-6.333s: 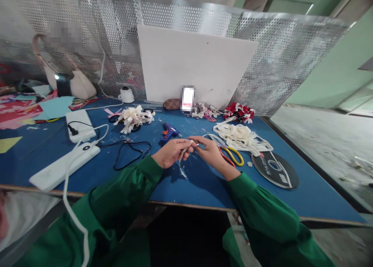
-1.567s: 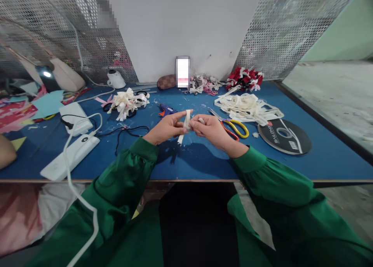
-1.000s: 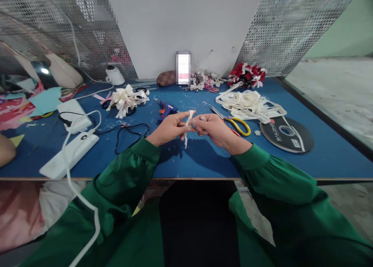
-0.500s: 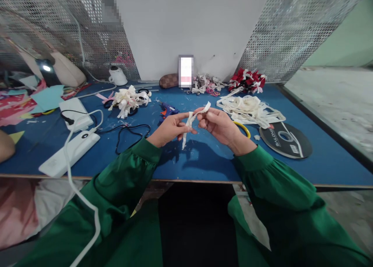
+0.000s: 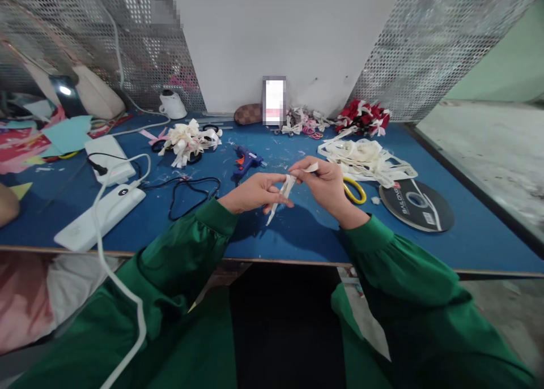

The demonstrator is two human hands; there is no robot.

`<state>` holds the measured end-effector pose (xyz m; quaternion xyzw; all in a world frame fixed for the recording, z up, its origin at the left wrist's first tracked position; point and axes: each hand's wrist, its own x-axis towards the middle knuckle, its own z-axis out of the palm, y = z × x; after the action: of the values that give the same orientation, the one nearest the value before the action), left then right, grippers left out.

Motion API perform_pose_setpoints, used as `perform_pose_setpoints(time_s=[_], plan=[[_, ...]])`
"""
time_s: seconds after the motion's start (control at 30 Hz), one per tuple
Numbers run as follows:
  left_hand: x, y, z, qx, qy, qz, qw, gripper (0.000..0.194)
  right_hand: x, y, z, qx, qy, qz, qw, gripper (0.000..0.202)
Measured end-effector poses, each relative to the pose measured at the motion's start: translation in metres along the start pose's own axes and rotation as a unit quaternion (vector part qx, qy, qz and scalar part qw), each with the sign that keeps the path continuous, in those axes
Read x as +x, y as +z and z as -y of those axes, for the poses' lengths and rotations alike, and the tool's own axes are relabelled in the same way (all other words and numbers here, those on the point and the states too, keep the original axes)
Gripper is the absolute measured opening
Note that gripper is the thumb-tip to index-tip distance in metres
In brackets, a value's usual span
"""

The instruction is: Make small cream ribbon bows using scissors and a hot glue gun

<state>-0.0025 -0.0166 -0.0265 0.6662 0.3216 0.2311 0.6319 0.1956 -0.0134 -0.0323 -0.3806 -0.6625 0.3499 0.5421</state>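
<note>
A narrow white ribbon (image 5: 285, 192) stretches between my two hands above the blue table. My left hand (image 5: 259, 192) grips its lower part between the fingers, and a pointed tail hangs below them. With thumb and forefinger my right hand (image 5: 323, 185) pinches the upper part, whose short end sticks out over the fingers. A blue glue gun (image 5: 247, 161) lies behind my left hand. Beside my right wrist is a yellow ring-shaped handle (image 5: 355, 191). Tangled cream ribbon (image 5: 365, 158) lies behind and right of that hand.
A black spool (image 5: 416, 205) lies at right. White power strips (image 5: 100, 216) with cables are at left, near a person's arm (image 5: 7, 205). A cream bow pile (image 5: 189, 142), red bows (image 5: 363, 117), a checkered pouch (image 5: 248, 114) and an upright phone (image 5: 274, 101) stand farther back.
My right hand has turned over and come closer to my left hand, pinching the ribbon nearer to it. My left hand has shifted slightly right. The view has moved a little.
</note>
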Motion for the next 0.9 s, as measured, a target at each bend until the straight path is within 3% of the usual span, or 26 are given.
perform_pose_setpoints(time_s=[0.2,0.47,0.9], plan=[[-0.001,0.005,0.002,0.018,-0.005,0.033,0.999,0.062,-0.004,0.001,-0.008,-0.076,-0.076,0.011,0.994,0.011],[-0.001,0.007,0.003,0.015,0.024,0.013,1.0,0.055,-0.003,0.0,-0.011,-0.136,-0.079,-0.001,0.988,0.012],[-0.002,0.004,0.008,-0.016,0.018,-0.003,1.0,0.075,0.003,0.002,-0.011,-0.035,-0.022,-0.036,0.998,0.003]])
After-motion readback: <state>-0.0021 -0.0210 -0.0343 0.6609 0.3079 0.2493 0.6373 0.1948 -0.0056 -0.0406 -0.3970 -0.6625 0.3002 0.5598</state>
